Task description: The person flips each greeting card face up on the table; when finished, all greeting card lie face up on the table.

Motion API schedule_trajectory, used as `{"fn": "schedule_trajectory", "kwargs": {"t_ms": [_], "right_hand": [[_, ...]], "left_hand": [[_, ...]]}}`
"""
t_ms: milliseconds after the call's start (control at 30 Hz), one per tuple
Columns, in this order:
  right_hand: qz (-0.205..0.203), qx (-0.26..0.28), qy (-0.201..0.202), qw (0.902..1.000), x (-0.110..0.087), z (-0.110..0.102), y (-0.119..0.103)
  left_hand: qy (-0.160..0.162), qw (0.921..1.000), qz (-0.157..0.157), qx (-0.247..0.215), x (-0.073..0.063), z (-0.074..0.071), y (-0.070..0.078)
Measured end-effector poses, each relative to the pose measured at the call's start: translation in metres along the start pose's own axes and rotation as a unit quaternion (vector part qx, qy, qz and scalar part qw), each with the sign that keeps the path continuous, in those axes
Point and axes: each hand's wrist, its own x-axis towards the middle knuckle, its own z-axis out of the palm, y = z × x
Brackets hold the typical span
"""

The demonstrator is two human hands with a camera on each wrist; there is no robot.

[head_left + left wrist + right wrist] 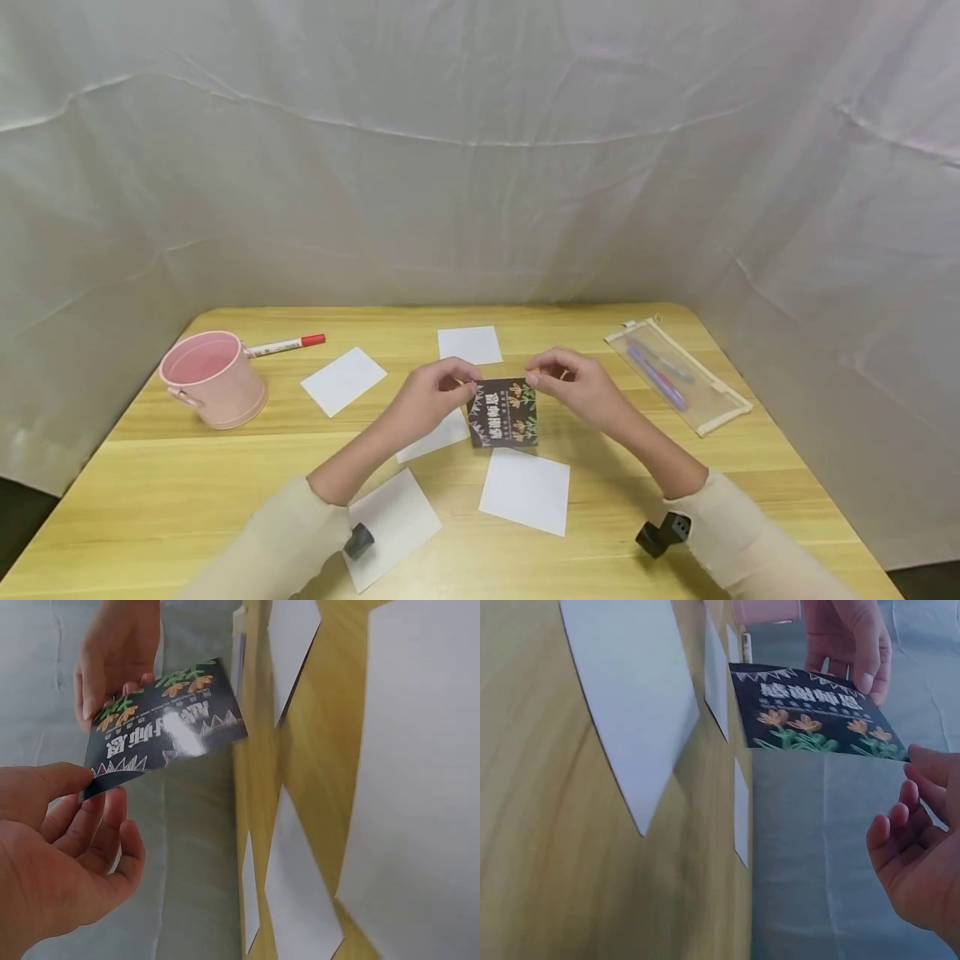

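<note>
Dark card (502,417), raised over the worktop (262,475), reads "感谢师恩" in bold white; smaller line too tiny to read. Bunting along one edge, orange flowers with green leaves along the opposite one. Left hand (427,396) and right hand (579,390) each pinch a far corner, thumb against fingers. Farther back: white marker (277,347), red cap, print illegible.

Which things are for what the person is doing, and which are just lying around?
Being used now:
- dark card with flowers and writing
- left hand and right hand, both pinching it

Seemingly just lying about:
- five white cards, though they may belong too
- pink bucket
- red-capped marker
- see-through pouch with pens inside
</note>
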Motion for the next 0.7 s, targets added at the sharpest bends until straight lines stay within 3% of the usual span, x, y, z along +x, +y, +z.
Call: {"fn": "schedule_trajectory", "kwargs": {"t_ms": [300, 600, 700], "right_hand": [[-0.033, -0.012, -0.004, 0.9994, 0.001, -0.004, -0.005], [-0.110, -0.032, -0.076, 0.9906, 0.008, 0.007, -0.010], [-0.131, -0.031, -0.093, 0.9865, 0.009, 0.011, -0.008]], "left_hand": [[0.000, 0.9992, -0.007, -0.041, 0.008, -0.015, 0.000], [-0.109, 0.9938, 0.022, 0.004, 0.020, -0.015, 0.011], [-0.129, 0.9913, 0.026, 0.009, 0.023, -0.012, 0.013]]}}
